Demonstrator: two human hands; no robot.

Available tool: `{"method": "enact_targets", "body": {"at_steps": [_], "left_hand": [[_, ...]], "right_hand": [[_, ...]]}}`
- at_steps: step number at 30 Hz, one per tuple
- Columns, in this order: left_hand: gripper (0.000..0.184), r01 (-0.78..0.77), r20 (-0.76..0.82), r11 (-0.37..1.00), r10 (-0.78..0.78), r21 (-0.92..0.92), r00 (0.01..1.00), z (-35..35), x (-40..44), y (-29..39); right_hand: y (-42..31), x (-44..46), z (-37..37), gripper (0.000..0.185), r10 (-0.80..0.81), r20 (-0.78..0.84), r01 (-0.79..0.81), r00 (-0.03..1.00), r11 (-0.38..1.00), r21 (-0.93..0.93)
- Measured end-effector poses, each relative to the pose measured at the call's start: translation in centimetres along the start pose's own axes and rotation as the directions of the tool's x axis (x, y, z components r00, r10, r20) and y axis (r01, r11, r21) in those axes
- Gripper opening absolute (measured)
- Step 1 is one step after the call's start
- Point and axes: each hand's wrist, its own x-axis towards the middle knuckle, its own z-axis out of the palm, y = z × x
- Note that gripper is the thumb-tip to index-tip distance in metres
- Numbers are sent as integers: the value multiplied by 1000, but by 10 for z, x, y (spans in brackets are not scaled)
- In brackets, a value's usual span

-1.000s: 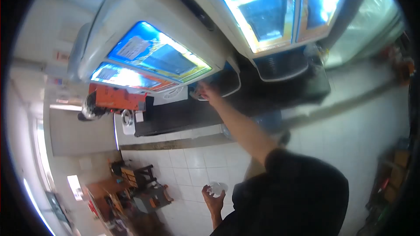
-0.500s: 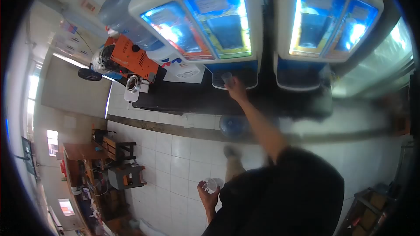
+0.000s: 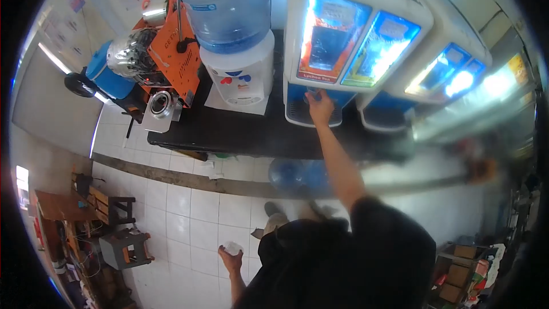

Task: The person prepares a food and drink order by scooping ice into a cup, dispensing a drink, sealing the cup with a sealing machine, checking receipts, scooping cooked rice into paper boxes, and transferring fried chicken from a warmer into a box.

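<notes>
Up at the front of a drink dispenser, my right hand has its fingers closed round a small clear cup. The cup is beneath the red-labelled lychee tea panel, above the dark drip tray. My fingers and the dispenser partly hide it, and I cannot tell what is in it. Low on the left, away from the counter, my left hand is closed round a clear plastic cup. Whether that is one cup or a stack I cannot make out.
Left of the dispenser stands a white water dispenser with a blue bottle. An orange machine sits farther left on the black counter. A second drink dispenser is at right. Blue bottles stand beneath the counter.
The view has swung left, so the dispensers appear farther right. My right hand has brought its cup from over the tray's front to under the lychee tea panel. The left hand still holds its cup.
</notes>
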Motion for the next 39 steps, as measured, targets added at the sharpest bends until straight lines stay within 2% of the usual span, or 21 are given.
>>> {"method": "enact_targets", "body": {"at_steps": [1, 4, 5, 8, 10, 12, 14, 18, 20, 22, 26, 28, 30, 31, 32, 34, 35, 36, 38, 39], "left_hand": [[91, 2, 0, 1000, -2, -14, 1000, -2, -1, -5], [90, 91, 12, 996, -91, 21, 996, 4, -5, -14], [89, 133, 35, 991, -134, 15, 990, 7, -8, -14], [86, 197, 64, 980, -195, -30, 979, 26, -16, -11], [84, 200, 58, 977, -197, -70, 979, 48, -16, -10], [79, 196, -1, 978, -197, -73, 980, 73, -19, -16], [75, 154, -62, 985, -159, -82, 985, 104, -15, -20], [71, 14, -146, 998, -24, -64, 989, 134, 13, -12], [64, 22, -126, 997, -31, -72, 991, 134, 10, -2], [63, 42, -115, 990, -58, -134, 992, 128, 19, 6], [60, 47, -94, 970, -71, -237, 993, 123, 38, 14], [59, 10, -108, 974, -35, -226, 994, 124, 51, 14], [60, -98, -173, 994, 89, -44, 981, 130, 65, 1], [61, -188, -224, 972, 216, 140, 950, 130, 71, -4], [61, -191, -218, 972, 218, 137, 951, 124, 75, -3], [68, -172, -208, 985, 167, -4, 964, 112, 93, 16], [73, -118, -204, 984, 89, -136, 975, 109, 105, 19], [73, -113, -204, 983, 83, -142, 976, 101, 116, 29], [80, -145, -67, 979, 136, -141, 988, 82, 139, 50], [85, -228, -83, 973, 224, -43, 971, 81, 155, 60]], "right_hand": [[5, 4, 8, 42, -36, -58, 31, 998, 996, -85], [-11, 10, -3, 42, -37, 0, 37, 999, 983, -179], [-7, 10, 2, 42, -101, -68, 88, 993, 980, -178], [4, 13, 9, 44, -112, -46, 97, 993, 963, -253], [-7, 12, -1, 48, -98, -24, 93, 995, 982, -162], [9, 14, 9, 50, -163, -45, 149, 986, 965, -216], [-4, 14, 1, 48, -137, -61, 118, 989, 961, -251], [-11, 16, -2, 45, -125, -63, 116, 990, 984, -138], [-2, 15, 0, 44, -133, -50, 128, 990, 988, -92], [8, 17, 9, 43, -191, -119, 158, 974, 957, -245], [5, 16, 6, 43, -181, -79, 167, 980, 975, -149], [6, 14, 9, 44, -111, -72, 88, 991, 961, -262], [-1, 14, 6, 44, -123, -83, 98, 989, 963, -251], [-4, 14, 3, 45, -143, -90, 119, 986, 965, -234], [-3, 13, 2, 45, -142, -91, 117, 986, 963, -242], [-3, 17, 1, 46, -53, 15, 55, 998, 977, -205], [-4, 18, 0, 46, -59, 16, 61, 998, 976, -210], [-5, 18, -2, 46, -53, 16, 55, 998, 977, -204], [-5, 16, -1, 46, -51, 28, 56, 998, 978, -202], [-4, 16, 1, 45, -80, -28, 72, 996, 975, -211]]}}
